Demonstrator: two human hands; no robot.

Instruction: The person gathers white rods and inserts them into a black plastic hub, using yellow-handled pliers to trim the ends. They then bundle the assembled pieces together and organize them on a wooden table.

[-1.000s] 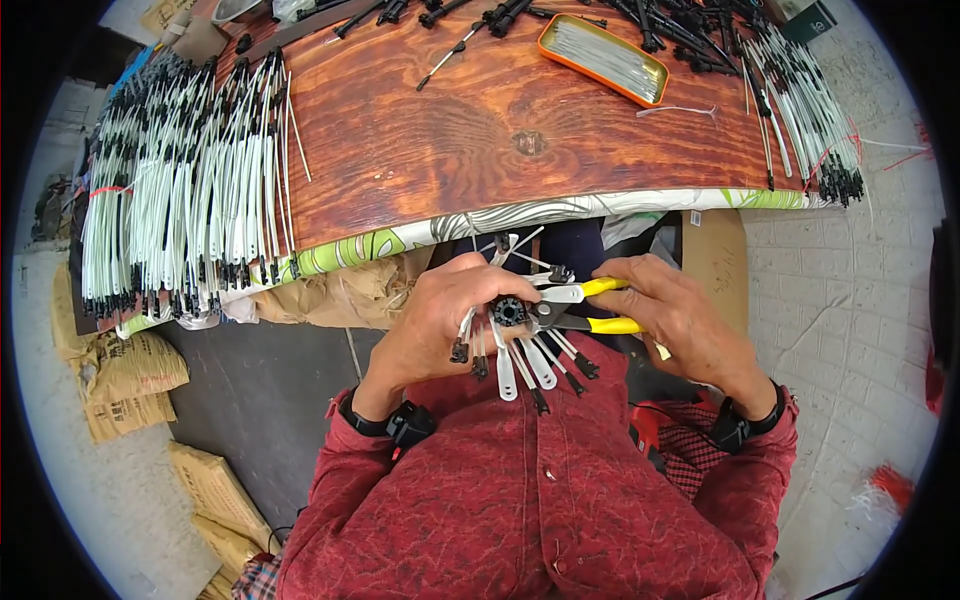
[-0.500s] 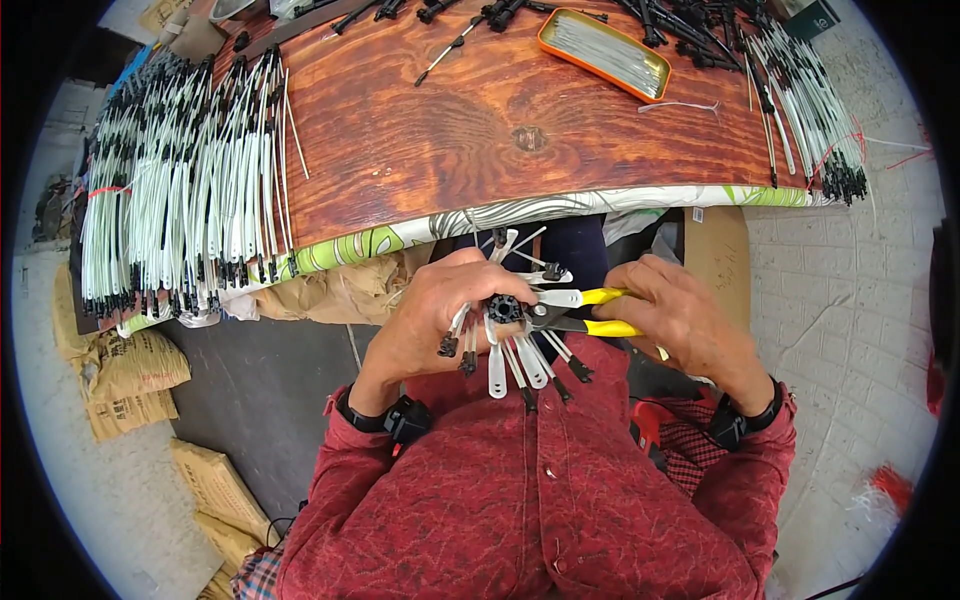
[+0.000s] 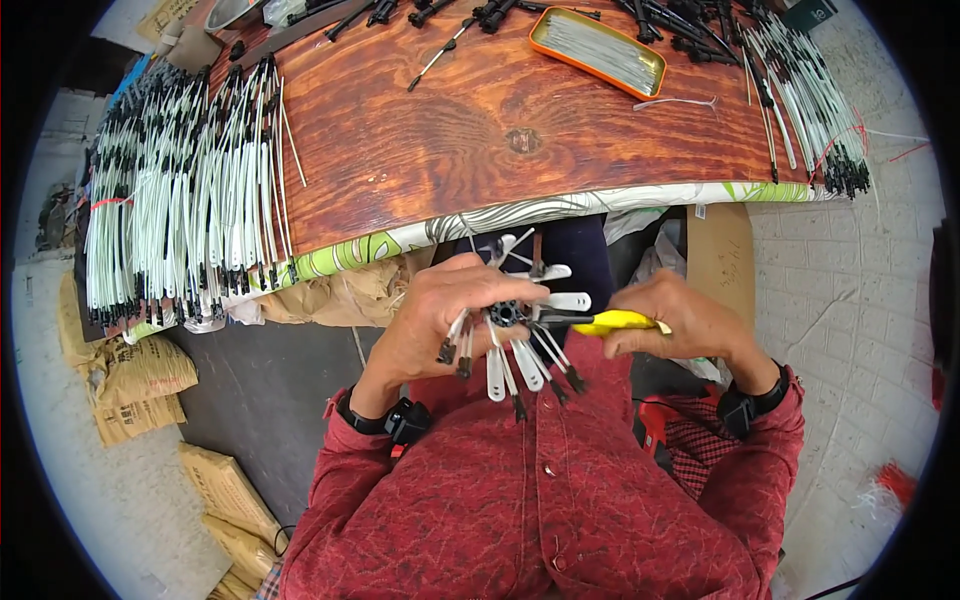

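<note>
My left hand (image 3: 440,308) is wrapped round a black round hub (image 3: 505,313), with thumb and fingers on either side of it. White flat strips and thin rods with black ends fan out from the hub, much like ribs of an umbrella frame. In my right hand (image 3: 682,315) is a pair of pliers with yellow handles (image 3: 612,322), the handles squeezed together. Their dark jaws point left to the hub's right side, among the ribs. Whether the tips bite on anything, I cannot make out.
Beyond my hands stands a wooden table (image 3: 420,150) with a patterned cloth edge. Bundles of white rods (image 3: 180,220) lie at its left, more rods (image 3: 810,110) at its right. An orange-rimmed tin (image 3: 597,55) holds thin pins. Paper sacks (image 3: 145,370) sit on the left floor.
The pliers' handles have come together and turned, where they were spread apart before. My right hand has tightened round them. My left hand keeps its hold on the hub.
</note>
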